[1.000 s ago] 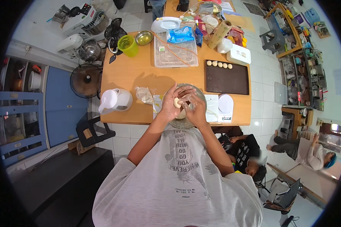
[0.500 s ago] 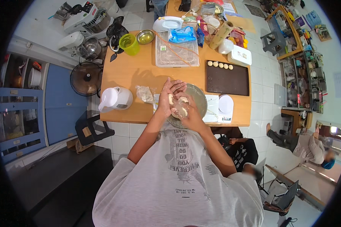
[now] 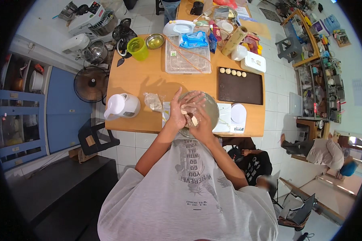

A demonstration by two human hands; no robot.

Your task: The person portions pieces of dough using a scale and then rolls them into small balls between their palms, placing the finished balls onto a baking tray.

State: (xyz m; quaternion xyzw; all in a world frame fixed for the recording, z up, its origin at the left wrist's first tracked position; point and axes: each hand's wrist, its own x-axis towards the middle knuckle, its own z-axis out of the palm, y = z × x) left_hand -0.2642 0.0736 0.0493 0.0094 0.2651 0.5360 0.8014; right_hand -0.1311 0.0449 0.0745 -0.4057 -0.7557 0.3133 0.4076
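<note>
Above a round metal bowl (image 3: 214,110) at the table's near edge, my hands are together on pale dough. My left hand (image 3: 175,111) is on the left, its thumb raised, with dough (image 3: 184,109) against its palm. Over it bends my right hand (image 3: 202,121), its fingers reaching across the left palm. More pale dough (image 3: 194,121) shows beside the right fingers; I cannot tell whether it is a separate piece. The hands cover much of the bowl's inside. Several dough balls (image 3: 233,72) sit in a row along the far edge of a dark baking tray (image 3: 240,90), right of the bowl.
A white kitchen scale (image 3: 238,114) stands right of the bowl. Left of it are a plastic bag (image 3: 153,102) and a white jug (image 3: 122,105). Farther back are a lidded clear box (image 3: 187,62), a yellow-green cup (image 3: 137,49) and a white tub (image 3: 253,62). Another person (image 3: 255,162) is low at the right.
My right fingers have closed farther over my left palm, so less dough shows between the hands. The bowl and tray stay in place on the table; the view has shifted slightly.
</note>
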